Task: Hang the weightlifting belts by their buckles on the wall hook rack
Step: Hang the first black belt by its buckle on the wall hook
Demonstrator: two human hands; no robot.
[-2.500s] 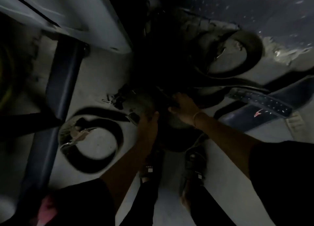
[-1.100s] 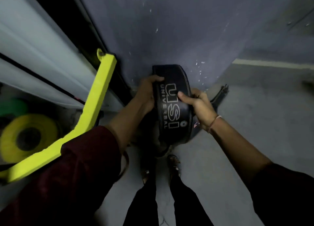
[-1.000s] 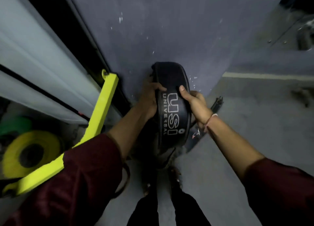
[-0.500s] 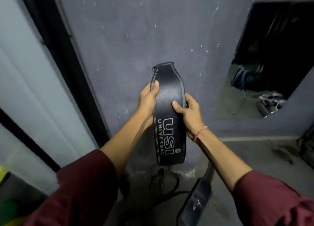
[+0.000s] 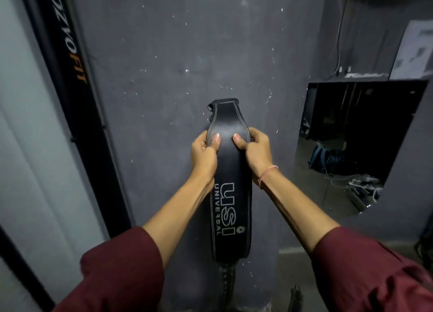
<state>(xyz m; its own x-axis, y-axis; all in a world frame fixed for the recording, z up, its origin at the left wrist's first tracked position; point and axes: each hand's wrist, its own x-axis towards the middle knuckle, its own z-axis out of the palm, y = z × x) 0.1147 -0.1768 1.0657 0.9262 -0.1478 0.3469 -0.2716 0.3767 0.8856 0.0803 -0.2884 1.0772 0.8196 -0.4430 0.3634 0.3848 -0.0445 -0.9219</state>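
In the head view the black USI belt (image 5: 230,161) stands upright before the grey wall (image 5: 164,77). The left hand (image 5: 202,157) and right hand (image 5: 257,152) each grip an edge near its narrow top, thumbs on its face: the presenting step, I judge. No hook rack shows and the buckle is perhaps folded behind, so both must be found next; a mirror (image 5: 351,135) sits to the right, out of the way.

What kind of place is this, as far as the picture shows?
Probably a gym: a black weightlifting belt marked USI Universal, a black post lettered FIT, and a wall mirror.
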